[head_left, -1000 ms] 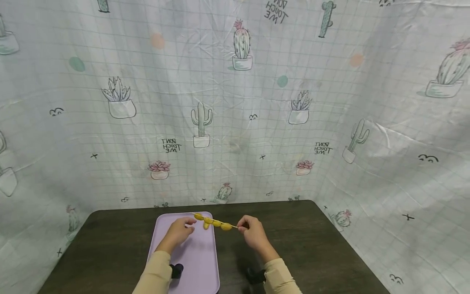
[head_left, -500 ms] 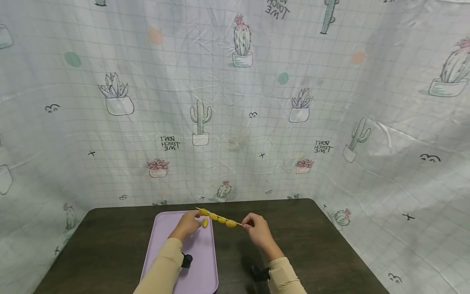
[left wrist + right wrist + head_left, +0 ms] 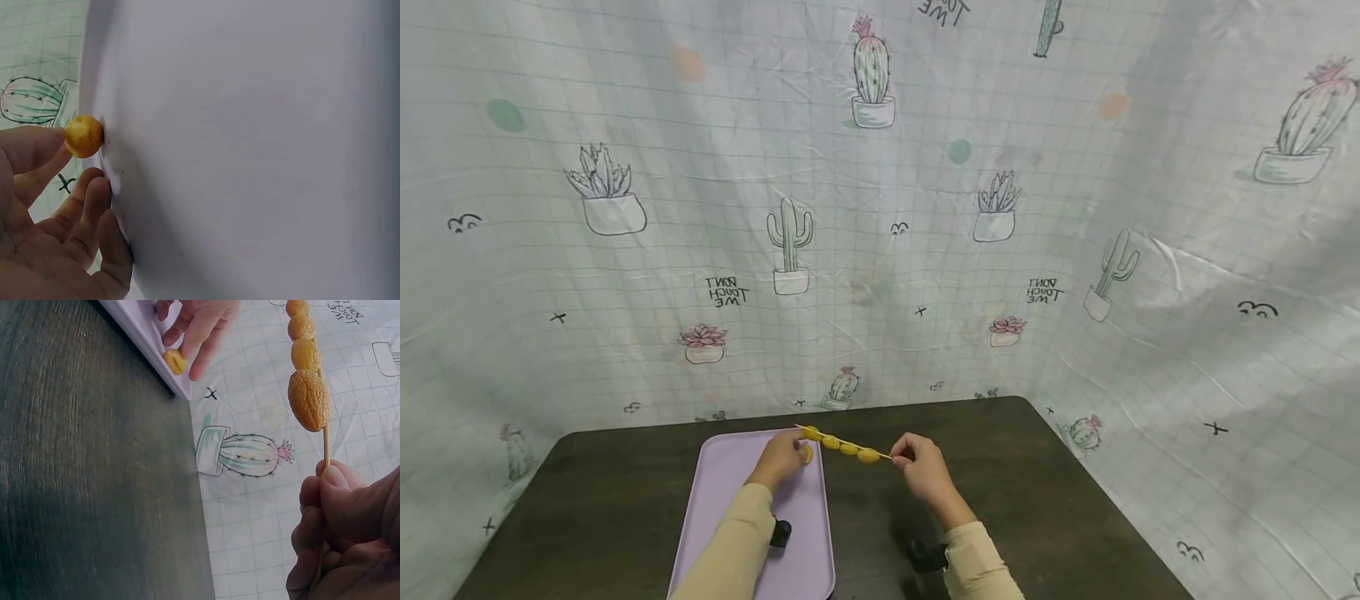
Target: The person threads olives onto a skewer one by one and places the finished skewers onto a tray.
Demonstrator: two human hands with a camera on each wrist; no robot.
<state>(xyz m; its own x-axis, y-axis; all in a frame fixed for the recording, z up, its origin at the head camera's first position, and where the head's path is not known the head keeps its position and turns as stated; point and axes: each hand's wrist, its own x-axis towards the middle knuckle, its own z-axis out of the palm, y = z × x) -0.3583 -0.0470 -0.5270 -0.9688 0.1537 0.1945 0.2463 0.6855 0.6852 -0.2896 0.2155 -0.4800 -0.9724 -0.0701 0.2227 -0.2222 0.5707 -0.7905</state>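
In the head view my left hand is over the far part of a pale purple tray. Thumb and fingertip pinch a small, golden, wrinkled ball of food close to the tray's end wall, and the other fingers are bent by the rim. My right hand grips the bare lower end of a thin wooden skewer between thumb and curled fingers. Several similar golden balls are threaded along it, the lowest one larger and oval. The skewer slants up to the left, its bare tip overlapping the tray's far edge in the head view.
A dark wooden table bears the tray on its left half. Behind and around it hangs a white curtain with a grid and cactus prints. Each wrist wears a black camera mount.
My left hand has moved forward and right to the loose ball in the tray and now pinches it. The right hand keeps its hold on the skewer. The head view has shifted slightly.
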